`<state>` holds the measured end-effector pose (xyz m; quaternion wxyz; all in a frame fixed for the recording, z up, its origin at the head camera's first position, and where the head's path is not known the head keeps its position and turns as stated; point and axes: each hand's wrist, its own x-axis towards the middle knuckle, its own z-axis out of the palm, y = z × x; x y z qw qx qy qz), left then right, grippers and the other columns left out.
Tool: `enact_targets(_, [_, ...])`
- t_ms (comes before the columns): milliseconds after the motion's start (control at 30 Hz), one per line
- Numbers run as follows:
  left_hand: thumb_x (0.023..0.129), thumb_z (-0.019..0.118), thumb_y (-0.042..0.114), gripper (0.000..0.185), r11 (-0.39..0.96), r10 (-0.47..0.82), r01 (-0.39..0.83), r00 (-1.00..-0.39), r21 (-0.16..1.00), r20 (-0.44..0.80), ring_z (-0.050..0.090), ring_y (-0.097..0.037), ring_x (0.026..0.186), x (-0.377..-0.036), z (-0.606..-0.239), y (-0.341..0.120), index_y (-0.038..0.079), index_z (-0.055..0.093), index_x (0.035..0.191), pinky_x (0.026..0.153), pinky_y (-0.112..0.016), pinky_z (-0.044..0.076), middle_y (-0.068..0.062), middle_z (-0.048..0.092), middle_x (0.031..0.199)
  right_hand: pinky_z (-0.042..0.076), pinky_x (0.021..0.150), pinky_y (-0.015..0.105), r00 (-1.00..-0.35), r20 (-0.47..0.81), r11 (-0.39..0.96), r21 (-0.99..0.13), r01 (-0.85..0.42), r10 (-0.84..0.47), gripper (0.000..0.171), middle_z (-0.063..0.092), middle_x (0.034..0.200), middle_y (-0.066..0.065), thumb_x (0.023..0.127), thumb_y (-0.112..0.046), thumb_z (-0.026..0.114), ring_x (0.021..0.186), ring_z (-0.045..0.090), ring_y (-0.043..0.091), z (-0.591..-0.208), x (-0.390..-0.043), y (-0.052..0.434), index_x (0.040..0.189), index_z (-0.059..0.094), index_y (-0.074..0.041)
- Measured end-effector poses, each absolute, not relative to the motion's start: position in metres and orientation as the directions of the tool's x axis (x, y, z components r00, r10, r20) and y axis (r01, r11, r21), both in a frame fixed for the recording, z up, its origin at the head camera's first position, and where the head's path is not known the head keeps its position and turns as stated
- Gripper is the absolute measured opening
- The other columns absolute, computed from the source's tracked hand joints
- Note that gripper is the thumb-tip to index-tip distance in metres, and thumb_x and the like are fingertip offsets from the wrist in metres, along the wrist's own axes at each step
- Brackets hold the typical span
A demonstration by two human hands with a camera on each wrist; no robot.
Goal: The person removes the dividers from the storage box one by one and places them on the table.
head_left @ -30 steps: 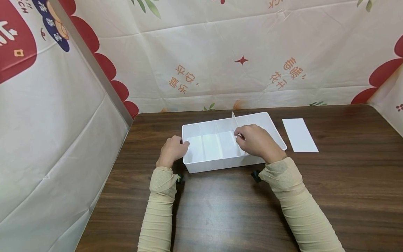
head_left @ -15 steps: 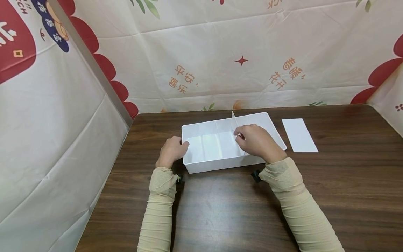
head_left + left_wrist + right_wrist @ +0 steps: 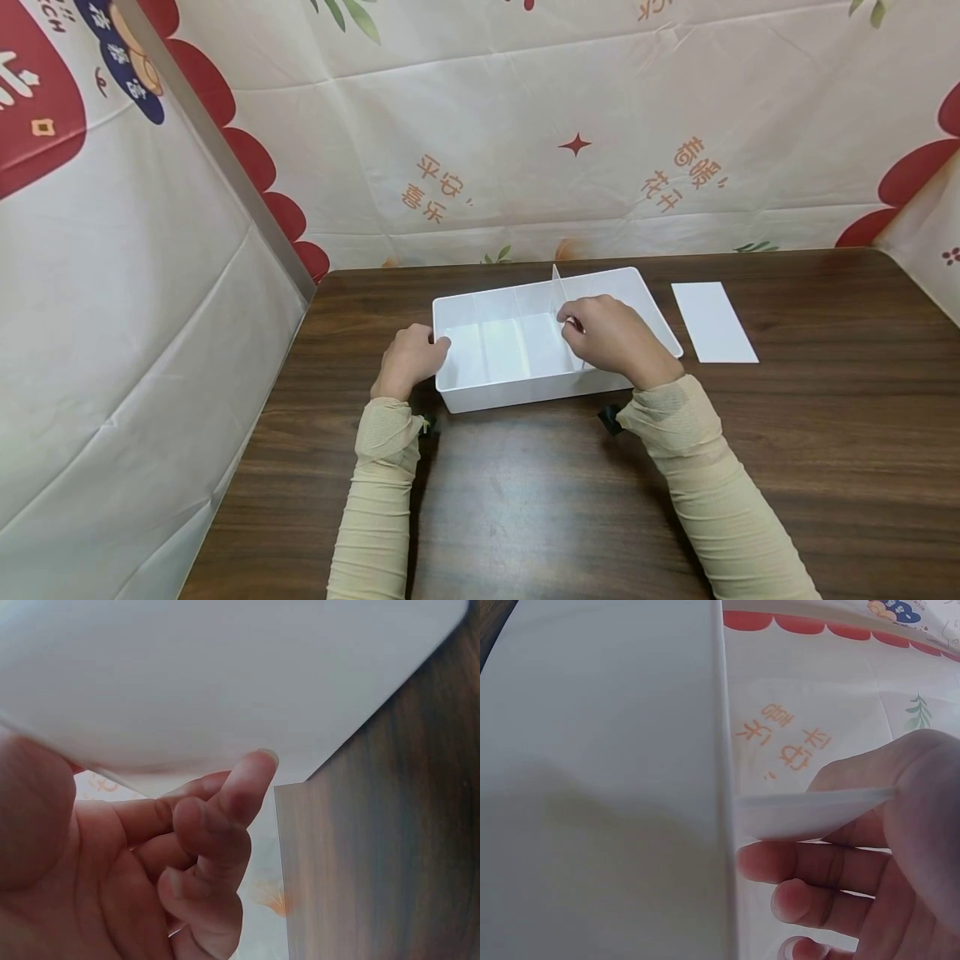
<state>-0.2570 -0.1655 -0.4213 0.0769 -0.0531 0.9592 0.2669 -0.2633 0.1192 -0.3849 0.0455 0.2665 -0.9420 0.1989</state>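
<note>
A white plastic box (image 3: 525,392) stands on the dark wooden table (image 3: 525,500). My left hand (image 3: 411,358) grips its left end wall, thumb over the rim, fingers curled against the outside (image 3: 217,825). My right hand (image 3: 611,333) pinches the top edge of a thin white divider panel (image 3: 558,292) that stands upright across the box, right of its middle. The right wrist view shows that panel's edge (image 3: 810,814) between thumb and fingers, beside the box wall (image 3: 600,787).
A second white flat panel (image 3: 714,322) lies on the table to the right of the box. Printed cloth walls (image 3: 525,125) close the table at the back and on the left. Bare tabletop stretches in front of the box.
</note>
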Motion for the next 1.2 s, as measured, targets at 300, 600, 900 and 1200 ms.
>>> enact_targets(300, [0.097, 0.046, 0.033, 0.033, 0.857, -0.057, -0.144, -0.981, 0.494, -0.186, 0.055, -0.025, 0.074, -0.2574, -0.4212, -0.1658, 0.006, 0.064, 0.088, 0.062, -0.036, 0.041, -0.01, 0.059, 0.081, 0.029, 0.056, 0.031, -0.852, 0.197, 0.778, -0.348, -0.523, -0.485, 0.024, 0.036, 0.06, -0.003, 0.083, -0.001, 0.047, 0.06, 0.039, 0.016, -0.3834, -0.2625, 0.1193, 0.064, 0.048, -0.015])
enact_targets(600, [0.098, 0.046, 0.033, 0.034, 0.854, -0.062, -0.153, -0.979, 0.498, -0.195, 0.056, -0.026, 0.075, -0.2566, -0.4202, -0.1651, 0.005, 0.064, 0.092, 0.063, -0.037, 0.042, -0.011, 0.059, 0.083, 0.033, 0.058, 0.032, -0.855, 0.199, 0.781, -0.35, -0.518, -0.478, 0.02, 0.043, 0.062, -0.001, 0.085, -0.002, 0.047, 0.062, 0.043, 0.017, -0.3832, -0.2618, 0.1196, 0.072, 0.058, -0.012])
enact_targets(900, [0.097, 0.046, 0.034, 0.034, 0.851, -0.063, -0.154, -0.979, 0.503, -0.192, 0.055, -0.025, 0.074, -0.256, -0.421, -0.1648, 0.006, 0.064, 0.09, 0.062, -0.036, 0.042, -0.01, 0.059, 0.081, 0.037, 0.062, 0.033, -0.857, 0.207, 0.783, -0.35, -0.515, -0.472, 0.019, 0.054, 0.068, 0.001, 0.085, -0.002, 0.049, 0.065, 0.048, 0.018, -0.3816, -0.2599, 0.1199, 0.083, 0.067, -0.008])
enact_targets(1200, [0.097, 0.046, 0.033, 0.034, 0.848, -0.073, -0.165, -0.978, 0.504, -0.197, 0.056, -0.026, 0.077, -0.2556, -0.42, -0.1645, 0.005, 0.066, 0.098, 0.064, -0.037, 0.042, -0.01, 0.061, 0.085, 0.038, 0.062, 0.034, -0.857, 0.21, 0.783, -0.349, -0.515, -0.471, 0.019, 0.055, 0.07, 0.002, 0.085, -0.002, 0.049, 0.066, 0.048, 0.019, -0.3818, -0.2603, 0.1198, 0.085, 0.068, -0.007])
